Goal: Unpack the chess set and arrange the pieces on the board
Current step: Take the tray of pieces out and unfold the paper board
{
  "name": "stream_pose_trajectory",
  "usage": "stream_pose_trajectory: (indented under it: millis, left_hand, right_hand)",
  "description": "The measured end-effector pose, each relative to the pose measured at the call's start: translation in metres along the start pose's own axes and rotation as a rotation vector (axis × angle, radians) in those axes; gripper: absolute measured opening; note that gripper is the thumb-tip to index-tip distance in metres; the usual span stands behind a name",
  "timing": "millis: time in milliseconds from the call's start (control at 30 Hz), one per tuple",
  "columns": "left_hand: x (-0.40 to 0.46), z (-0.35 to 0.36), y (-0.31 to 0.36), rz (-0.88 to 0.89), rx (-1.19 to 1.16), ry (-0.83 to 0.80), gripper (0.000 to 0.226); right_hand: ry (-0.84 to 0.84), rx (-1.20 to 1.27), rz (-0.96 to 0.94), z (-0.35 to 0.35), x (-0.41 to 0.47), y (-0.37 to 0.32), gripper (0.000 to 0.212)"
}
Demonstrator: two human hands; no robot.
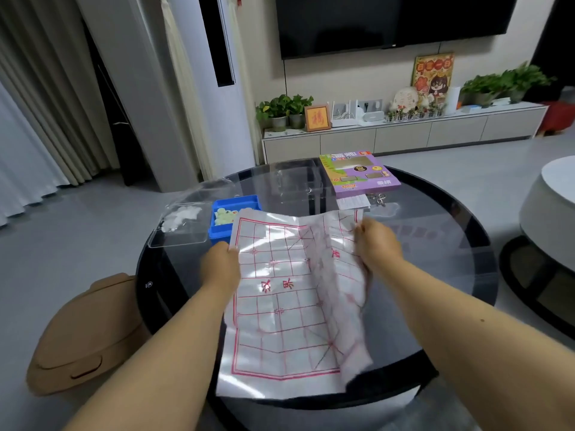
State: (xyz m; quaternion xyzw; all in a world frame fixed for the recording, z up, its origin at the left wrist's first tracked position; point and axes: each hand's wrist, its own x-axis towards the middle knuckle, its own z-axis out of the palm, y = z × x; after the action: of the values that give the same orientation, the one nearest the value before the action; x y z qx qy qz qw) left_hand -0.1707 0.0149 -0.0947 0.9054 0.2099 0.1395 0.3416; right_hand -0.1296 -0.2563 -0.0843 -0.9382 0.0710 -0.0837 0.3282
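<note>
**Paper chessboard sheet held over round glass table**

Thin white paper board sheet with red grid lines [286, 293]: hanging over the table, its right part folded over and hiding the grid beneath. Left hand [219, 265] is pinching the left edge; right hand [378, 247] is gripping the folded upper right edge. Blue plastic tray [231, 219] of pale green pieces [223, 216] is lying behind, partly covered by the sheet; piece markings illegible. Clear plastic lid [183, 223] is resting beside the tray. Purple cardboard box [362, 172] is sitting at the far edge of the round dark-rimmed glass table [435, 244]. Grey floor, television wall, low cabinet beyond.
</note>
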Motion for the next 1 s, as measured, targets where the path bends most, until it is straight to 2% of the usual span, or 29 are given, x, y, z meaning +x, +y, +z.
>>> stream_pose_trajectory:
  millis: [100, 233, 300, 367, 400, 467, 567, 633, 767, 1000]
  left_hand:
    - [0.005, -0.002, -0.012, 0.022, 0.046, 0.008, 0.025]
    - [0.005, -0.004, -0.01, 0.016, 0.085, -0.019, 0.027]
    - [0.002, -0.009, 0.002, 0.041, 0.234, 0.076, 0.036]
    - [-0.003, -0.01, 0.015, 0.205, 0.375, 0.181, 0.039]
    - [-0.006, -0.009, 0.022, 0.295, 0.398, 0.175, 0.035]
    - [-0.014, -0.002, 0.029, 0.378, 0.406, 0.021, 0.035]
    - [-0.024, 0.017, 0.018, 0.38, 0.569, -0.388, 0.063]
    - [-0.027, 0.029, 0.008, 0.404, 0.653, -0.51, 0.069]
    - [-0.022, 0.04, 0.005, 0.442, 0.681, -0.47, 0.07]
    - [-0.013, 0.049, 0.008, 0.442, 0.682, -0.45, 0.068]
  right_hand:
    - [-0.067, -0.15, -0.026, -0.007, 0.008, 0.014, 0.016]
    - [-0.124, -0.264, 0.02, -0.01, 0.022, 0.017, 0.037]
    - [-0.027, -0.311, -0.003, -0.008, 0.027, 0.011, 0.042]
    - [0.133, -0.43, -0.095, -0.005, 0.025, -0.001, 0.044]
    - [0.19, -0.469, -0.169, -0.003, 0.021, -0.008, 0.043]
    - [0.17, -0.427, -0.341, 0.006, 0.01, -0.022, 0.043]
    - [-0.119, -0.362, -0.454, 0.03, -0.009, -0.026, 0.058]
    - [-0.292, -0.456, -0.426, 0.044, -0.013, -0.013, 0.066]
    - [-0.37, -0.546, -0.394, 0.05, -0.005, 0.004, 0.072]
    - [-0.337, -0.541, -0.385, 0.052, 0.009, -0.001, 0.074]
